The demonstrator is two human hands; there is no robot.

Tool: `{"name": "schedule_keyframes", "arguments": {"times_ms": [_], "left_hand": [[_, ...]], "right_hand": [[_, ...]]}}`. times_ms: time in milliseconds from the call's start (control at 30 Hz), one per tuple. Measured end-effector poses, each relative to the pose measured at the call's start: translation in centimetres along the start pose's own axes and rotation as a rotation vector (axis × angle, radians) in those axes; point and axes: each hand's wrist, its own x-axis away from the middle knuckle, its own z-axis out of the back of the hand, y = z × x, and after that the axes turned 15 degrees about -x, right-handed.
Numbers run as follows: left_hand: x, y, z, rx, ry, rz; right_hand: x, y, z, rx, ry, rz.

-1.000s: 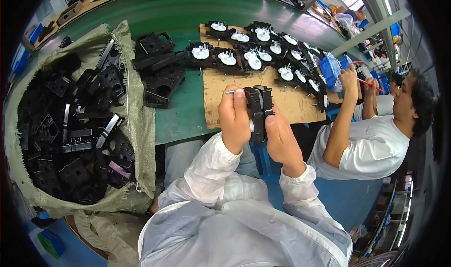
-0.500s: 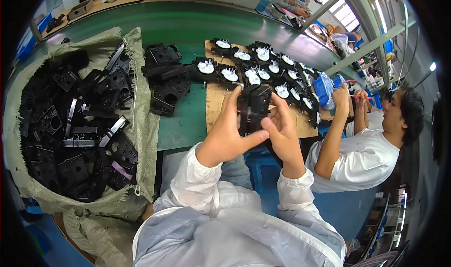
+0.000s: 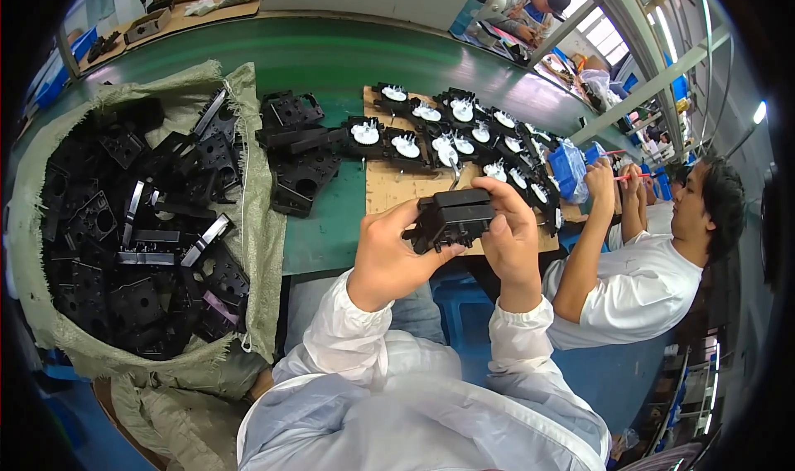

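Between my two hands, a black plastic housing (image 3: 454,216) is held up over the near edge of the bench. My left hand (image 3: 387,254) grips its left end, with the thumb underneath. On its right end my right hand (image 3: 509,237) is closed, fingers over the top and thumb at the near side. A thin metal pin or rod (image 3: 455,175) shows just above the housing; whether it belongs to it I cannot tell. Beyond my hands, several black assemblies with white gears (image 3: 407,145) lie in rows on a tan board (image 3: 389,191).
At left stands a woven sack (image 3: 263,264) full of black plastic parts (image 3: 137,301). More black housings (image 3: 305,177) lie on the green bench (image 3: 319,243) between sack and board. A co-worker in a white shirt (image 3: 633,293) sits at right, holding something red beside a blue bag (image 3: 568,171).
The housing has turned from upright to lying lengthwise and come slightly nearer to me. Both hands have shifted their hold around it.
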Motion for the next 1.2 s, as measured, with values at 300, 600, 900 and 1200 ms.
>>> {"name": "schedule_keyframes", "arguments": {"times_ms": [300, 600, 900, 1200], "left_hand": [[-0.1, 0.1, -0.7, -0.171, 0.111, 0.076], [-1.1, -2.0, 2.4, -0.384, 0.203, 0.098], [-2.3, -3.5, 3.3, -0.453, 0.049, 0.099], [-2.5, -3.7, 3.8, -0.368, 0.097, 0.071]], "right_hand": [[-3.4, -0.1, 0.4, 0.132, 0.089, 0.006], [-27.5, 5.8, 4.0, 0.09, 0.237, -0.172], [-38.2, 17.1, 3.5, 0.937, 0.075, 0.019], [-31.2, 14.8, -4.8, 1.208, -1.208, 0.32]]}}
